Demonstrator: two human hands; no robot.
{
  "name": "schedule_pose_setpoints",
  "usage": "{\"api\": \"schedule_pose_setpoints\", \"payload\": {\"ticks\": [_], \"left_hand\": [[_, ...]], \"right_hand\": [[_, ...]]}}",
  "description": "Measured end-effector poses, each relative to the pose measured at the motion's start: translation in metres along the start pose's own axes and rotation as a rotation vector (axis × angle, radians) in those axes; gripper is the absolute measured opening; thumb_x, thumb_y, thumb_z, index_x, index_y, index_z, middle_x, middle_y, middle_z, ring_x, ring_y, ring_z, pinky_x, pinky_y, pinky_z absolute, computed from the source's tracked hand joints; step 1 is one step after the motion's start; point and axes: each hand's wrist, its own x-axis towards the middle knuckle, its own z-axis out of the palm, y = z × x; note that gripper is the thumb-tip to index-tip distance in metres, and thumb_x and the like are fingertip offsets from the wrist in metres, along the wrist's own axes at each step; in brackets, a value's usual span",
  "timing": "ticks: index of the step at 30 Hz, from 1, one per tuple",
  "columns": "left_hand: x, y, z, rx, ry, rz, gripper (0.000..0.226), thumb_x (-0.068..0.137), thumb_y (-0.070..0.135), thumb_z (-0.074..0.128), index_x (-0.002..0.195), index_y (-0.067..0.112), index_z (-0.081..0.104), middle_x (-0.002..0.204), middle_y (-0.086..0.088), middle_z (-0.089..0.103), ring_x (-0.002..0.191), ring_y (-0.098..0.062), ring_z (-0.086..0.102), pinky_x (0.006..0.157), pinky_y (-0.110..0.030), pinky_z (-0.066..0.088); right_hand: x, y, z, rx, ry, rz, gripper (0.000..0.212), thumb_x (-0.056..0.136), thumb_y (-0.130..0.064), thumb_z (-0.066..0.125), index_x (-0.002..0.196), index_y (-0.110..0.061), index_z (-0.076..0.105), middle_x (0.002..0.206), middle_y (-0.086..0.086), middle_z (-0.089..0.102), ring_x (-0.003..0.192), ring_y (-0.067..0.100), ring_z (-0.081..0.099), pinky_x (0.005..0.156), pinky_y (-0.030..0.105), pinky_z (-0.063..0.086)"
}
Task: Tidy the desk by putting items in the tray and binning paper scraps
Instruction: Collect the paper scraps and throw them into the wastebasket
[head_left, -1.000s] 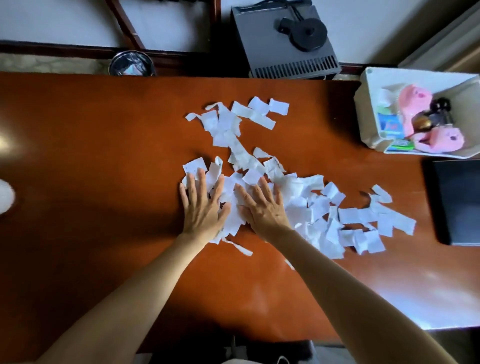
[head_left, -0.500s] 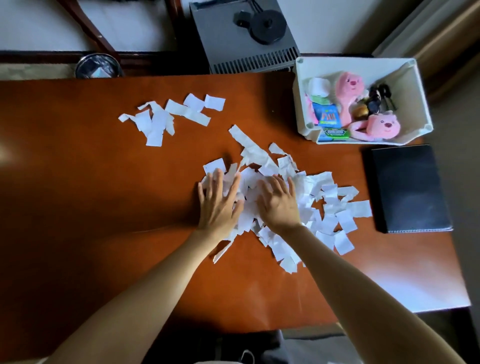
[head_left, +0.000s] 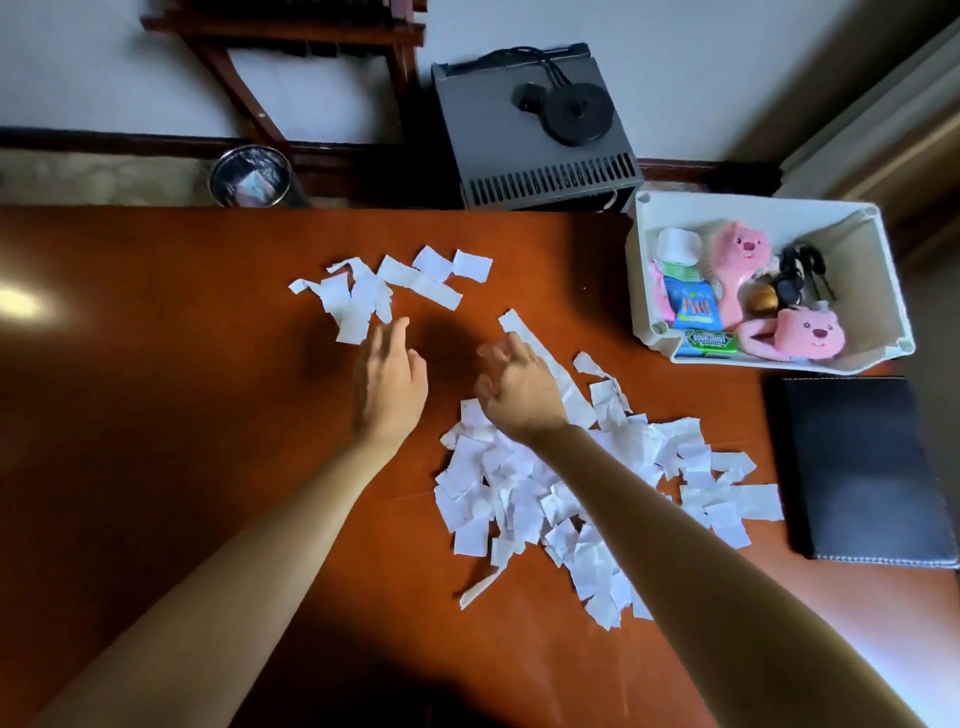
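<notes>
Glossy reddish-brown wooden desk (head_left: 156, 415) from above. Over it, left hand (head_left: 389, 387) with fingers straight and relaxed, gripping nothing; right hand (head_left: 519, 392) loosely curled, likewise holding nothing. Under the right wrist, big heap of torn white paper scraps (head_left: 519, 493); smaller cluster of scraps (head_left: 363, 296) just beyond the left fingertips. Far right, white plastic tray (head_left: 872, 291) with pink plush toys (head_left: 810, 332); round metal bin (head_left: 249, 176) on the floor beyond.

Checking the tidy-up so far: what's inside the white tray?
The white tray holds a pink brush, pink plush toy, blue packet, green gum pack, black keys, a gold round object and a white case. Whatever lies beneath them is covered.
</notes>
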Motion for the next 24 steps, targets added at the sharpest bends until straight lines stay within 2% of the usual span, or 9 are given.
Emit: {"api": "schedule_pose_setpoints", "payload": {"ticks": [2, 5, 8, 11, 14, 17, 20, 24], "left_hand": [[0.026, -0.012, -0.005, 0.140, -0.031, -0.035, 0.047, 0.095, 0.015, 0.043, 0.141, 0.009, 0.036, 0.147, -0.018, 0.035, 0.135, -0.033, 0.033, 0.107, -0.041, 0.036], [0.060, -0.032, -0.008, 0.299, -0.087, -0.064, 0.050, 0.097, 0.023, 0.041, 0.145, 0.016, 0.029, 0.153, -0.019, 0.021, 0.142, -0.036, 0.020, 0.111, -0.045, 0.029], [0.084, -0.044, -0.005, 0.337, -0.168, -0.076, 0.050, 0.099, 0.027, 0.034, 0.148, 0.022, 0.022, 0.156, -0.018, 0.011, 0.144, -0.038, 0.009, 0.115, -0.052, 0.020], [0.099, -0.051, 0.001, 0.329, -0.212, -0.074, 0.051, 0.100, 0.033, 0.030, 0.148, 0.029, 0.017, 0.158, -0.014, 0.003, 0.145, -0.039, -0.003, 0.114, -0.058, 0.008], [0.103, -0.062, 0.008, 0.347, -0.214, -0.028, 0.051, 0.099, 0.040, 0.022, 0.148, 0.030, 0.020, 0.159, -0.011, 0.006, 0.144, -0.041, -0.003, 0.113, -0.060, 0.002], [0.094, -0.069, 0.013, 0.354, -0.205, 0.045, 0.057, 0.092, 0.041, 0.019, 0.147, 0.029, 0.023, 0.158, -0.009, 0.013, 0.144, -0.043, 0.004, 0.113, -0.059, 0.003], [0.076, -0.068, 0.019, 0.347, -0.214, 0.143, 0.054, 0.094, 0.039, 0.021, 0.145, 0.025, 0.030, 0.155, -0.012, 0.022, 0.142, -0.044, 0.013, 0.114, -0.057, 0.009], [0.040, -0.057, 0.028, 0.324, -0.267, 0.243, 0.054, 0.093, 0.035, 0.022, 0.142, 0.020, 0.038, 0.150, -0.018, 0.033, 0.137, -0.047, 0.027, 0.110, -0.058, 0.021]], "right_hand": [[0.026, -0.007, 0.003, -0.036, -0.035, 0.004, 0.050, 0.094, -0.029, 0.040, 0.142, -0.018, 0.031, 0.153, 0.011, 0.023, 0.140, 0.031, 0.024, 0.114, 0.040, 0.026], [0.066, -0.014, 0.008, -0.079, -0.057, 0.028, 0.056, 0.095, -0.033, 0.040, 0.147, -0.025, 0.019, 0.159, 0.009, 0.001, 0.146, 0.031, -0.004, 0.118, 0.049, 0.013], [0.100, -0.018, 0.007, -0.120, -0.051, 0.041, 0.059, 0.095, -0.038, 0.037, 0.148, -0.032, 0.011, 0.158, 0.007, -0.009, 0.145, 0.032, -0.013, 0.116, 0.050, 0.010], [0.123, -0.021, 0.009, -0.150, -0.113, 0.028, 0.059, 0.096, -0.042, 0.034, 0.148, -0.034, 0.008, 0.158, 0.004, -0.014, 0.146, 0.031, -0.011, 0.117, 0.051, 0.005], [0.127, -0.017, 0.015, -0.229, -0.131, -0.027, 0.056, 0.097, -0.041, 0.032, 0.147, -0.035, 0.009, 0.159, 0.002, -0.009, 0.146, 0.032, -0.009, 0.117, 0.051, 0.001], [0.111, -0.009, 0.021, -0.264, -0.111, -0.077, 0.054, 0.098, -0.035, 0.031, 0.148, -0.034, 0.008, 0.159, 0.003, -0.006, 0.146, 0.033, -0.008, 0.118, 0.048, 0.001], [0.085, -0.002, 0.025, -0.256, -0.095, -0.047, 0.054, 0.098, -0.032, 0.033, 0.148, -0.032, 0.012, 0.159, 0.005, -0.003, 0.146, 0.034, -0.005, 0.118, 0.049, 0.005], [0.047, 0.014, 0.027, -0.237, 0.000, -0.009, 0.050, 0.094, -0.022, 0.042, 0.142, -0.029, 0.034, 0.157, 0.013, 0.015, 0.142, 0.040, 0.020, 0.112, 0.057, 0.020]]}}
